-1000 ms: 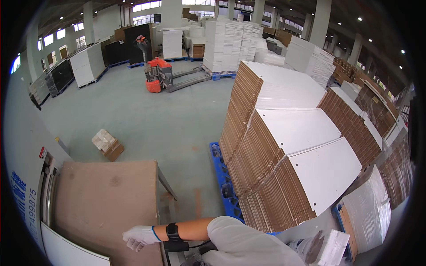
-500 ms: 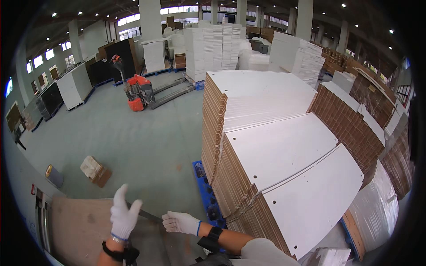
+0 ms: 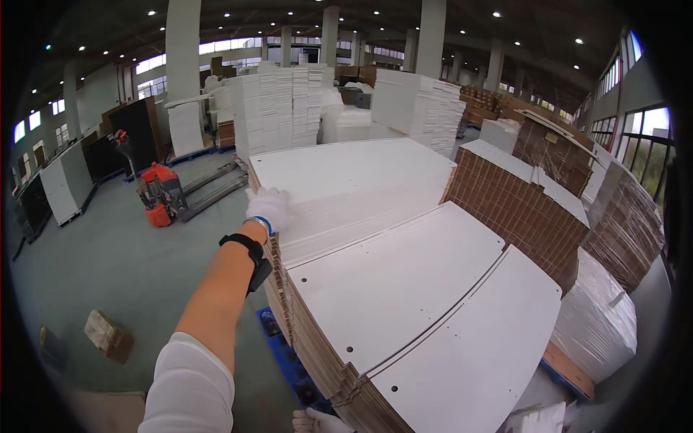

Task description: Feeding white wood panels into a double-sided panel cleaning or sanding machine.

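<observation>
Left hand point(image 3: 271, 208) risen onto one of three cardboard stacks point(image 3: 404, 281).

We see matt white facing, smooth, on cardboard sheets point(image 3: 404, 289); brown corrugated edges rough. Left hand point(image 3: 269, 208) in white knit cloth glove; black fabric wrist strap point(image 3: 249, 249). Concrete floor point(image 3: 108, 267) smooth, dull.

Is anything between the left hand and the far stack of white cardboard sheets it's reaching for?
Nothing visible. The gloved left hand already rests on the near left edge of the far sheet stack, with no object in between. The right hand sits low at the picture's bottom edge, by the corner of the nearer stack.
</observation>
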Tool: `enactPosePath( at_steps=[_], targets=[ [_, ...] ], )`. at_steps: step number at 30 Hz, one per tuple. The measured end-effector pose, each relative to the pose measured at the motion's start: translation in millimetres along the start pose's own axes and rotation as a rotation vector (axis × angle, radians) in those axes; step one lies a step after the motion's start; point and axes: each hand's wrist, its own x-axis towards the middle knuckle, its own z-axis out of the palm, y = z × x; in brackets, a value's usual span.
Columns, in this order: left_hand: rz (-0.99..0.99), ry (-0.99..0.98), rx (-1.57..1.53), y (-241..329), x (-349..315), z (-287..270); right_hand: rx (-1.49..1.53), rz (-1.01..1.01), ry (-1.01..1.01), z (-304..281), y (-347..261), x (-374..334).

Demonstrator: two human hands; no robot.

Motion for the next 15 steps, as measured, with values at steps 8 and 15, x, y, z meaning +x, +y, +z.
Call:
enactPosePath(
  at_steps=[8,15],
  targets=[
    [0.090,0.114,0.139,6,4,-10,-0.034,-0.033,0.003,7,-1,14],
    [0.149,0.089,0.237,11,-102,-21,-0.219,0.064,-0.045,25,-26,45]
  ],
)
